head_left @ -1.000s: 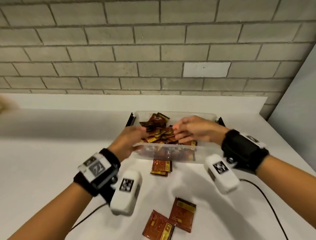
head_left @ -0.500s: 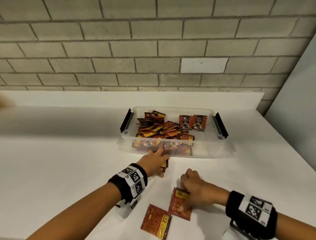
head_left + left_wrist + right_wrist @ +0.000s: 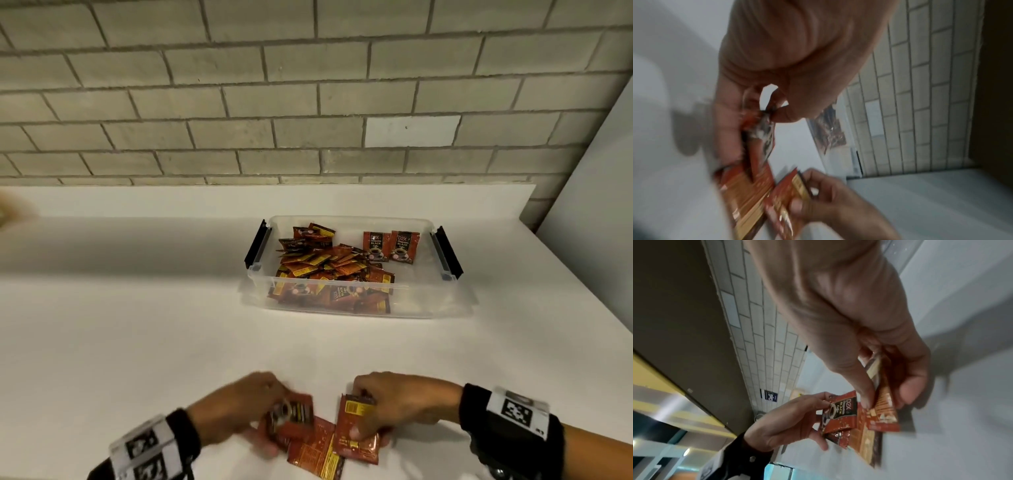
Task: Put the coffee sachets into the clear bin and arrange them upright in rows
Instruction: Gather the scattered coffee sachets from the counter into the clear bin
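Spanning below a grey brick wall [image 3: 239, 102]: white countertop [image 3: 120, 325] | sitting mid-counter: clear plastic bin [image 3: 442, 301] of red coffee sachets [image 3: 325, 270] | pinching one red sachet [image 3: 356, 435] near front edge: right hand [image 3: 400, 407] | gripping another sachet [image 3: 294, 416]: left hand [image 3: 236, 411]

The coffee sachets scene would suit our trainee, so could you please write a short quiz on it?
1. True or false: both hands are holding sachets near the table's front edge.
2. Which sachets in the clear bin stand upright? A) the left pile B) the two sachets at the back right C) none
3. How many sachets lie loose on the table between the hands?

Key
1. True: the left hand holds a sachet and the right hand pinches another.
2. B: the two upright sachets face the camera; the pile lies jumbled.
3. One loose sachet is visible.
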Demonstrator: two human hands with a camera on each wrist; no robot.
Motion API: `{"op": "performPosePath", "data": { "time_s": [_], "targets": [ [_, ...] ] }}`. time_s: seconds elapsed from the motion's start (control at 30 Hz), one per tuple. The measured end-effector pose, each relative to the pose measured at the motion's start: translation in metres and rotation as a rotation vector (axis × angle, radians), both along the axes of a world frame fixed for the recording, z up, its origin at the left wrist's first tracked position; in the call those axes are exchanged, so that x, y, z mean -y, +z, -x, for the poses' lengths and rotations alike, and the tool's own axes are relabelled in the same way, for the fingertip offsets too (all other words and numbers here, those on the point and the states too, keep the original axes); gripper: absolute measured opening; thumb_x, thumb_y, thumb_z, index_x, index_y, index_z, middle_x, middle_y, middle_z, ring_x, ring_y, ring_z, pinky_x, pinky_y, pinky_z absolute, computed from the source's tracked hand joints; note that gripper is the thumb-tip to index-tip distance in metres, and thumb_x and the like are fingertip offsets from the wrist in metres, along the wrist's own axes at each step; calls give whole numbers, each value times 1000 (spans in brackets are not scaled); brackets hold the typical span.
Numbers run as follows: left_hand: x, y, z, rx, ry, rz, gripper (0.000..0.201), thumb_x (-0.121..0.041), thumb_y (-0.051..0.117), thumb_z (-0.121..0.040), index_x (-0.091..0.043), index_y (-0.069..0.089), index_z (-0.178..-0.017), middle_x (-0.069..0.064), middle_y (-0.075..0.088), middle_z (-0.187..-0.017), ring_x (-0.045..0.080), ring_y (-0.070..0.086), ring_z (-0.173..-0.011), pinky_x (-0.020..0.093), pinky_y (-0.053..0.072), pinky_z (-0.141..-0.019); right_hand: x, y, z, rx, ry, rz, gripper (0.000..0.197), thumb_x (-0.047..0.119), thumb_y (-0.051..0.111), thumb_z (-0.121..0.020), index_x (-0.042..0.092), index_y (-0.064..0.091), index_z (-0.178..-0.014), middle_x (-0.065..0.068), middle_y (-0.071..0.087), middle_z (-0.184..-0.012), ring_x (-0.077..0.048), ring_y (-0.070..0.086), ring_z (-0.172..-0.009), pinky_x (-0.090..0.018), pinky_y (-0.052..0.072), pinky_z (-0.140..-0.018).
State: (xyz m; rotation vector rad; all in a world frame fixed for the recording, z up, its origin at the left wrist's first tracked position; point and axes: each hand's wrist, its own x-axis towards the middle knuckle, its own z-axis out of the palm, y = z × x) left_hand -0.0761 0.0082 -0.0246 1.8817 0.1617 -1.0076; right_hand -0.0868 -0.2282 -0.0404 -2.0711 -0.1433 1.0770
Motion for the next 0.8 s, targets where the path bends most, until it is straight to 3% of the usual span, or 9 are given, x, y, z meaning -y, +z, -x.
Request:
{"op": "performPosePath", "data": {
  "time_s": [0.13,0.23,0.3,0.37,0.43,0.53,0.63,0.73,0.8],
  "targets": [
    [23,-17,24,105,-41,-285,26,-34,42,-98,-23,47,-121,0,45,-106,16,59,-90,23,54,-53,-15,-5,9,0,-64,24,49,40,75,-78,16,47,-110,-3,61,-112,-17,65,-91,-32,56,-76],
    [38,-21,34,128,-90,-393,41,-35,47,-95,-23,33,-131,2,38,-121,14,49,-103,14,42,-67,-23,-6,12,19,-86,16,60,42,75,-76,15,44,-119,-1,58,-114,-12,61,-97,-28,55,-82],
    [40,-25,33,61,-68,-346,51,-33,56,-89,-21,32,-132,6,43,-127,17,50,-114,18,44,-77,-28,-11,11,-51,-179,-85,51,30,76,-78,12,47,-116,-1,61,-108,-10,64,-90,-23,56,-75],
    [39,-24,32,23,-45,-281,51,-25,60,-88,-17,32,-129,6,49,-125,17,54,-111,16,45,-69,-30,-14,7,-128,-253,-172,38,24,77,-79,9,59,-109,-3,68,-102,-13,68,-87,-22,56,-75],
    [40,-23,34,10,48,-163,44,-10,59,-89,-14,33,-125,7,52,-119,15,61,-97,15,49,-57,-29,-17,4,-162,-265,-198,25,23,77,-79,11,66,-99,-2,70,-93,-11,68,-81,-20,55,-72],
    [51,-19,32,-58,253,129,41,11,55,-87,-11,35,-115,12,60,-106,20,71,-71,32,59,-60,-31,-16,3,-156,-278,-263,12,11,72,-82,13,62,-89,-1,64,-83,-10,61,-72,-21,50,-65],
    [61,-10,16,-56,331,252,47,19,46,-87,-9,30,-121,20,60,-111,30,70,-69,38,59,-61,-27,-7,-4,-153,-390,-373,27,4,68,-84,10,50,-104,-6,63,-89,-15,61,-75,-27,50,-66],
    [71,20,-12,15,365,350,51,13,54,-88,-11,31,-127,16,60,-108,29,69,-80,37,59,-65,-17,21,-26,-71,-469,-463,52,7,75,-75,12,47,-119,-10,65,-109,-21,64,-96,-35,53,-86],
    [77,48,-37,142,328,401,52,6,61,-86,-12,36,-128,11,61,-109,25,68,-86,33,60,-66,-8,56,-49,22,-476,-537,55,11,75,-69,15,51,-118,-10,64,-113,-24,61,-106,-38,52,-94]
  ]
}}
